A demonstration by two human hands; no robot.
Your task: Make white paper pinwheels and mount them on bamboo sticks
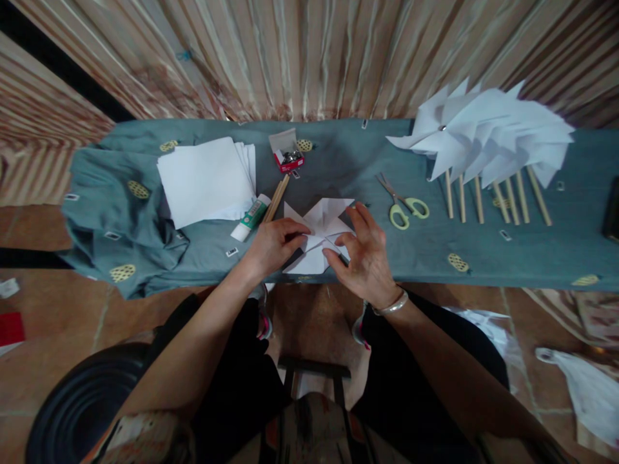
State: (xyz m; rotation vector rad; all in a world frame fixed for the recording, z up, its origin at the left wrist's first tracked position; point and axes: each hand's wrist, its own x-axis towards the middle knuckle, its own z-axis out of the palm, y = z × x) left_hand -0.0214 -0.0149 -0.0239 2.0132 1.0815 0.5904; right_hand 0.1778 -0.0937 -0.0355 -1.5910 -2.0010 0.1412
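A white paper pinwheel (pixel 320 218) without a stick lies on the cloth near the front edge, its blades folded toward the middle. My left hand (pixel 276 243) pinches its left side, fingertips and thumb close together near the centre. Over the right side, my right hand (pixel 363 252) has its fingers spread and curved, the tips at the paper's edge; it wears a silver bracelet. Just left of the pinwheel are a glue stick (pixel 251 218) with a green label and some wooden sticks (pixel 277 198). Scissors (pixel 402 203) with light green handles lie to the right, blades apart.
A stack of white paper (pixel 207 180) lies on the left of the green cloth (pixel 338 167). Behind the sticks stands an open red box (pixel 289 154) of small metal pieces. Several finished pinwheels (pixel 498 132) on sticks overlap at the right. A striped curtain (pixel 309 58) hangs behind.
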